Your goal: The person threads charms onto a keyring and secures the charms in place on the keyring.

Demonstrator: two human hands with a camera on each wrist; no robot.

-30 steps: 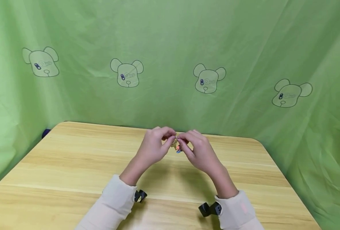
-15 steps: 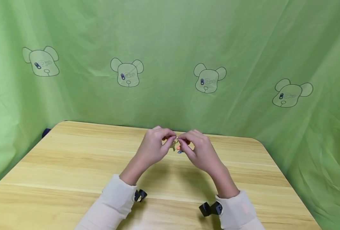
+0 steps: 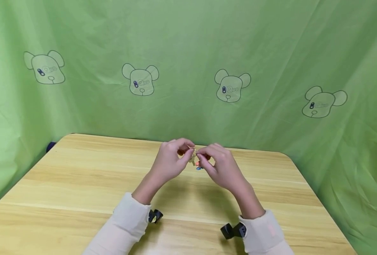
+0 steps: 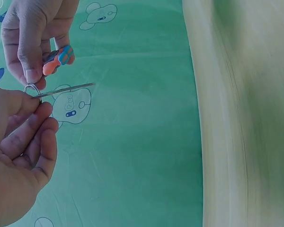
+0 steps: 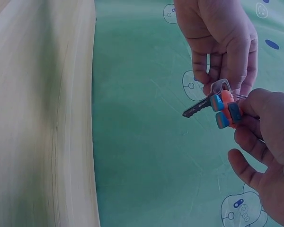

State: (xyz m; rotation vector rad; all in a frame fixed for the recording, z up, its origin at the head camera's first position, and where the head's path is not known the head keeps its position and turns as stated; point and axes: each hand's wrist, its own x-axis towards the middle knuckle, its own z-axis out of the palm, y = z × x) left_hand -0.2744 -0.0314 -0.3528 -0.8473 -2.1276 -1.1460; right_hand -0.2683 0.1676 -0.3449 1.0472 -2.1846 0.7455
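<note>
Both hands meet over the far middle of the table around a key ring. My left hand (image 3: pixel 172 161) pinches a metal key (image 4: pixel 68 90) by its head between thumb and fingers. Seen almost edge-on in the left wrist view, the key has its blade pointing away from the fingers; in the right wrist view its toothed blade (image 5: pixel 197 108) shows. The thumb and index finger of my right hand (image 3: pixel 218 166) pinch the thin metal split ring (image 4: pixel 32 87), which reaches the key's head. Under the right fingers hangs a small orange and blue figure charm (image 5: pixel 226 109). Fingers partly hide the ring.
The wooden table (image 3: pixel 80 184) has its far edge just beyond the hands. A green curtain (image 3: pixel 182 35) printed with bear heads stands behind it and at both sides. Black wrist cameras (image 3: pixel 228 231) sit on both cuffs.
The left fingertips have drawn slightly apart from the right ones, and the left index finger has lifted a little. The key has turned slightly between the hands. The right hand stays nearly still.
</note>
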